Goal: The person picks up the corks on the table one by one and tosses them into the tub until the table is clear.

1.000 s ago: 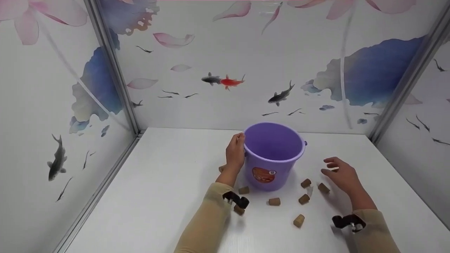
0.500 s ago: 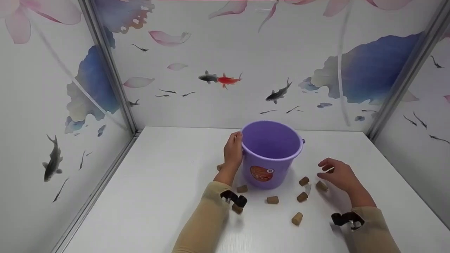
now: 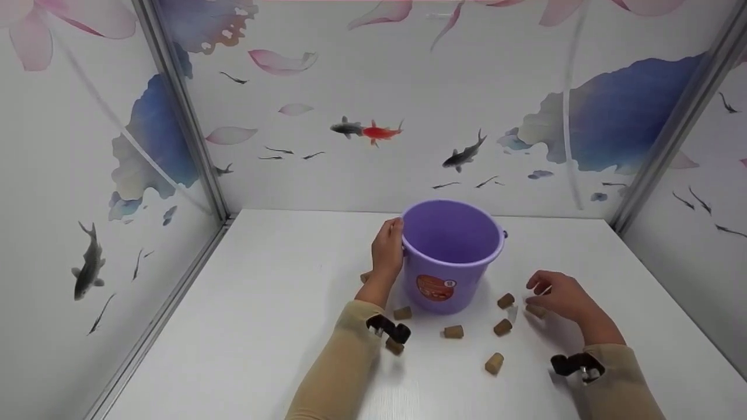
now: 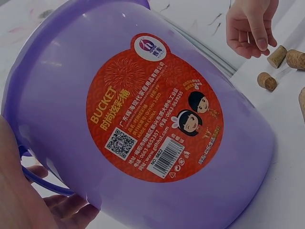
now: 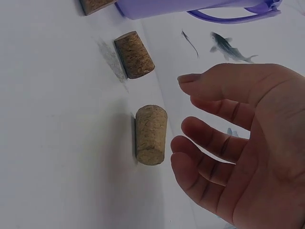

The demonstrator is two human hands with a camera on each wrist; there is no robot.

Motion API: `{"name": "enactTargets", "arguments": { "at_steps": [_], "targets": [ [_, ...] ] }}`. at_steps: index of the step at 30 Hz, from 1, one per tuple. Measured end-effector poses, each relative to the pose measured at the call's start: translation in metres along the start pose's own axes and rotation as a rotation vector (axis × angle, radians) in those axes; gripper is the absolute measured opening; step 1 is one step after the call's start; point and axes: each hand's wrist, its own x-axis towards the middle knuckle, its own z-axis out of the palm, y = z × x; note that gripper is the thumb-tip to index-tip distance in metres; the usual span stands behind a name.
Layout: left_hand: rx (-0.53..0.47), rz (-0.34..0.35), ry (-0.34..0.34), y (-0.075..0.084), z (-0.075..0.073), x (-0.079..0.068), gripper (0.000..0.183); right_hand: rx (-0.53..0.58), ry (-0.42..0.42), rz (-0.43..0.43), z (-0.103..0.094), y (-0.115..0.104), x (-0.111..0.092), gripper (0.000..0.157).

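Note:
A purple bucket [image 3: 446, 280] with a round red label [image 4: 155, 107] stands upright on the white table. My left hand [image 3: 387, 254] holds it at its left side by the rim; in the left wrist view the fingertips [image 4: 71, 210] lie beside the thin purple handle. To the right of the bucket, my right hand [image 3: 563, 298] hovers just over a tapered cork stopper [image 5: 151, 136]. Its fingers are loosely bent and hold nothing. In the right wrist view that cork lies apart from the fingertips. Another cork [image 5: 134, 55] rests nearby.
Several more corks lie around the bucket, among them one in front [image 3: 453, 332], one nearer me [image 3: 494, 363] and one near the left wrist [image 3: 402, 313]. White panels with painted fish enclose the table [image 3: 280, 280] at the back and both sides.
My right hand has come down and slightly left toward the rightmost cork, now partly covering it. My left hand stays on the bucket. The whole view has shifted slightly.

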Motion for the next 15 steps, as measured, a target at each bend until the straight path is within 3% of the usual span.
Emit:
{"name": "enactTargets", "arguments": {
  "at_steps": [15],
  "targets": [
    [-0.038,-0.012,-0.017,0.0010,-0.0024,0.0001,0.047,-0.043,-0.085,0.066,0.0011,0.0022,-0.0008,0.032]
  ]
}}
